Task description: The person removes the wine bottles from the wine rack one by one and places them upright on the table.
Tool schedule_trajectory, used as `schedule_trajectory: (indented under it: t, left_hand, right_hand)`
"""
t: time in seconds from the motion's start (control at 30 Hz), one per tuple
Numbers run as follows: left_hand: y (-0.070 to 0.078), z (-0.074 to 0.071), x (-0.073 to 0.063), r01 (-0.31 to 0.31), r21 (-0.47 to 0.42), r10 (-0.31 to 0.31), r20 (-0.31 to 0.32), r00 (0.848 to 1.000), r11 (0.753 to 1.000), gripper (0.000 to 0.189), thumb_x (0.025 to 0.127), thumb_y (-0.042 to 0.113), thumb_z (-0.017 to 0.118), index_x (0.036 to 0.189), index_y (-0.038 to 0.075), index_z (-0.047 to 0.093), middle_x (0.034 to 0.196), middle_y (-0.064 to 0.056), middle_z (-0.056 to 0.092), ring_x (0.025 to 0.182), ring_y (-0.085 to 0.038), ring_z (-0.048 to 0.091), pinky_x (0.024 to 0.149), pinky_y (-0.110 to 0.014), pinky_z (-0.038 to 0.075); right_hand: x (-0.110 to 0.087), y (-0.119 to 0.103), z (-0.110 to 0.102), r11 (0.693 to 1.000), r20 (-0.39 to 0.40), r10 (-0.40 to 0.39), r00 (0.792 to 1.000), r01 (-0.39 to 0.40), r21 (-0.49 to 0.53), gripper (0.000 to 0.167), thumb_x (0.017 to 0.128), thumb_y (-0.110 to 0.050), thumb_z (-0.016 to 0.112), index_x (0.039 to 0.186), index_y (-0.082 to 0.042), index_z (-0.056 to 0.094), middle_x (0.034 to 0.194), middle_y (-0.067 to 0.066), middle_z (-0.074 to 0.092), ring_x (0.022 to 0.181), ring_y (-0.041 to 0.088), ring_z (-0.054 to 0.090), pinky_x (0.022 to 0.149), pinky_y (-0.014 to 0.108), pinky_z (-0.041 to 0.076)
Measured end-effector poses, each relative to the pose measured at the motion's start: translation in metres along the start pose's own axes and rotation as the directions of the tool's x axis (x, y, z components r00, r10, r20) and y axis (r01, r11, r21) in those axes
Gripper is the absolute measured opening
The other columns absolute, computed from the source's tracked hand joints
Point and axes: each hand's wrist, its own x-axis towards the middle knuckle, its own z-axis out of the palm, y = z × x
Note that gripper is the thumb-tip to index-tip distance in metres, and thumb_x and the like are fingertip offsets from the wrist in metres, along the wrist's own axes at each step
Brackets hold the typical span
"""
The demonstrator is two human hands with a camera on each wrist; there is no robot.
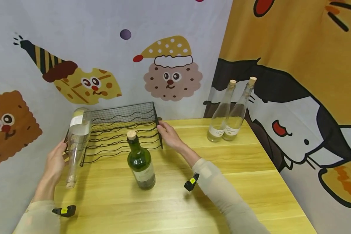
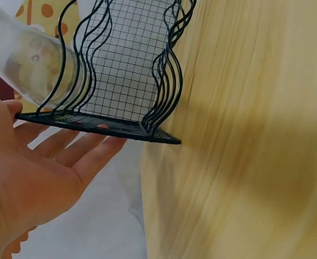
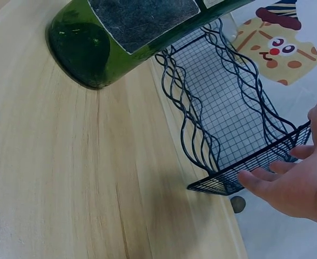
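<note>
A black wire wine rack [image 1: 123, 130] with wavy bars stands at the back left of the table. My left hand [image 1: 55, 160] holds its left mesh end panel, the thumb at the top edge and the fingers along the outside. At the opposite end, my right hand [image 1: 170, 135] grips the right end panel [image 3: 255, 159] in the same way. A clear corked bottle [image 1: 79, 130] lies across the left part of the rack, its neck towards me. In front of the rack stands a corked green bottle [image 1: 141, 164] with a pale label.
Two clear corked bottles, one on the left [image 1: 221, 113] and one on the right [image 1: 238, 113], stand upright close together at the back right. Behind the wooden table [image 1: 175, 208] hangs a cloth printed with cartoon figures.
</note>
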Motion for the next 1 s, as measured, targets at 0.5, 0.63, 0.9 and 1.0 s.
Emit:
schedule_trajectory:
  t: [0.5, 0.63, 0.9, 1.0]
  left_hand:
    - [-0.002, 0.008, 0.000, 0.038, -0.098, -0.048, -0.107, 0.993, 0.995, 0.064, 0.123, 0.051, 0.023, 0.181, 0.024, 0.017, 0.192, -0.004, 0.010, 0.170, -0.047, 0.028, 0.082, 0.000, 0.052]
    - [-0.003, 0.006, 0.001, 0.044, -0.119, -0.060, -0.138, 0.989, 0.992, 0.065, 0.123, 0.051, 0.027, 0.181, 0.023, 0.019, 0.192, -0.002, 0.013, 0.158, -0.019, 0.052, 0.082, -0.001, 0.054]
    - [-0.003, 0.007, 0.001, 0.052, -0.245, -0.089, -0.144, 0.986, 0.968, 0.068, 0.123, 0.048, 0.034, 0.181, 0.016, 0.018, 0.191, 0.001, 0.015, 0.105, 0.017, 0.065, 0.079, -0.005, 0.058]
    - [-0.002, 0.011, 0.001, 0.053, -0.261, -0.093, -0.144, 0.985, 0.964, 0.069, 0.123, 0.048, 0.035, 0.180, 0.014, 0.019, 0.191, 0.001, 0.016, 0.092, 0.023, 0.059, 0.078, -0.006, 0.058]
  right_hand:
    - [-0.006, -0.010, 0.000, 1.000, -0.093, -0.024, 0.995, 0.023, -0.016, 0.057, 0.123, -0.040, 0.046, 0.176, -0.019, 0.040, 0.183, 0.009, 0.041, 0.163, 0.040, 0.051, 0.133, 0.059, 0.048]
    - [-0.008, -0.012, -0.002, 0.997, -0.122, -0.075, 0.990, 0.071, -0.041, 0.057, 0.123, -0.038, 0.047, 0.176, -0.019, 0.040, 0.182, 0.009, 0.042, 0.164, 0.039, 0.049, 0.135, 0.057, 0.047]
    - [-0.017, -0.029, -0.006, 0.982, -0.198, -0.184, 0.963, 0.174, -0.066, 0.059, 0.121, -0.037, 0.049, 0.174, -0.014, 0.042, 0.181, 0.010, 0.044, 0.167, 0.036, 0.044, 0.141, 0.053, 0.038]
    - [-0.024, -0.039, -0.010, 0.979, -0.228, -0.202, 0.952, 0.202, -0.024, 0.057, 0.120, -0.037, 0.049, 0.173, -0.014, 0.045, 0.179, 0.010, 0.046, 0.168, 0.033, 0.044, 0.143, 0.051, 0.036]
